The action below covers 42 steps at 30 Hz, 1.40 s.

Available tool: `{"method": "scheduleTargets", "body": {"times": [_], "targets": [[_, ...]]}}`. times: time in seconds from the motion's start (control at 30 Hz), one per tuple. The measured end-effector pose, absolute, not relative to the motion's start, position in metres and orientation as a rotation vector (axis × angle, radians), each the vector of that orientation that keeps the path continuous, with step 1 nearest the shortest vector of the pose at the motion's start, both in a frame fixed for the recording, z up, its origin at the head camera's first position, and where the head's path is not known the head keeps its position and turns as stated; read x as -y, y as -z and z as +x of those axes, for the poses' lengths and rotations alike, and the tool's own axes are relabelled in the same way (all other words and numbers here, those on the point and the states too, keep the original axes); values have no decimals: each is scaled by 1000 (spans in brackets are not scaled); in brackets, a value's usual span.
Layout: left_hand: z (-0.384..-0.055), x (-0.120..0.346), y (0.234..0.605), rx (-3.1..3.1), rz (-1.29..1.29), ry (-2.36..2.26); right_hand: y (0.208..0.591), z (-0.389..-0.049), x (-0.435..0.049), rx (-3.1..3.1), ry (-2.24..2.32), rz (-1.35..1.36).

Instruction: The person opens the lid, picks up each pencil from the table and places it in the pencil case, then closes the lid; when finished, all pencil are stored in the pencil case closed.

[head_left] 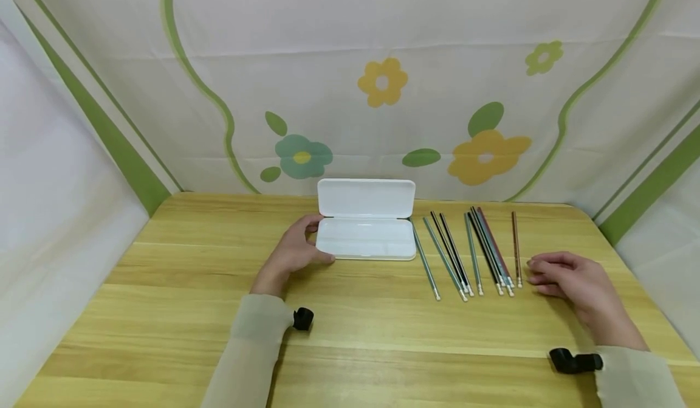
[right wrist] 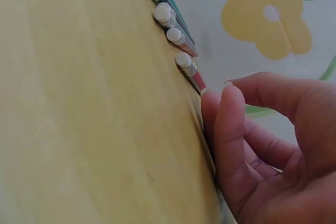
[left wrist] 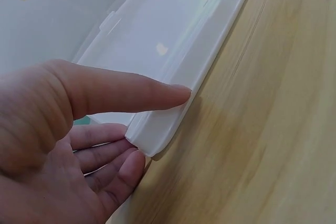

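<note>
An open white pencil case lies on the table with its lid raised at the back. No pencils show inside it. My left hand grips the case's left end; in the left wrist view the thumb presses the front wall, and other fingers bend by the end corner. To the right, several pencils with white erasers lie loose, among them a teal pencil touching the case. My right hand, fingers loosely bent and holding nothing, hovers just right of a brown pencil.
The wooden table ends at a hanging cloth printed with flowers, close behind the case lid. Cloth sides also bound the table at left and right. Black wrist mounts sit on both sleeves.
</note>
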State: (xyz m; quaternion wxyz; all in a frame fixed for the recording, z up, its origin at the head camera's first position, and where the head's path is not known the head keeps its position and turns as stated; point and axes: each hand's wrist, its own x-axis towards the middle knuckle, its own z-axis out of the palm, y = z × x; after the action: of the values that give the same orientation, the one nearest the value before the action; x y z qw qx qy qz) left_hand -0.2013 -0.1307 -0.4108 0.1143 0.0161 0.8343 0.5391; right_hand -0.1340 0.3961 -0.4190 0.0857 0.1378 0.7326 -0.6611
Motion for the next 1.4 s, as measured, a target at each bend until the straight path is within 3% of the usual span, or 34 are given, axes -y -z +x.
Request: {"method": "scheduleTargets", "body": {"times": [0.5,1.4], "targets": [[-202,132,412,-2434,69,-1591,414,-136,-383,-2533,1420,391],[-201,133,414,-2424,97,-1596,405,-134,-372,-2620,1182,450]]}}
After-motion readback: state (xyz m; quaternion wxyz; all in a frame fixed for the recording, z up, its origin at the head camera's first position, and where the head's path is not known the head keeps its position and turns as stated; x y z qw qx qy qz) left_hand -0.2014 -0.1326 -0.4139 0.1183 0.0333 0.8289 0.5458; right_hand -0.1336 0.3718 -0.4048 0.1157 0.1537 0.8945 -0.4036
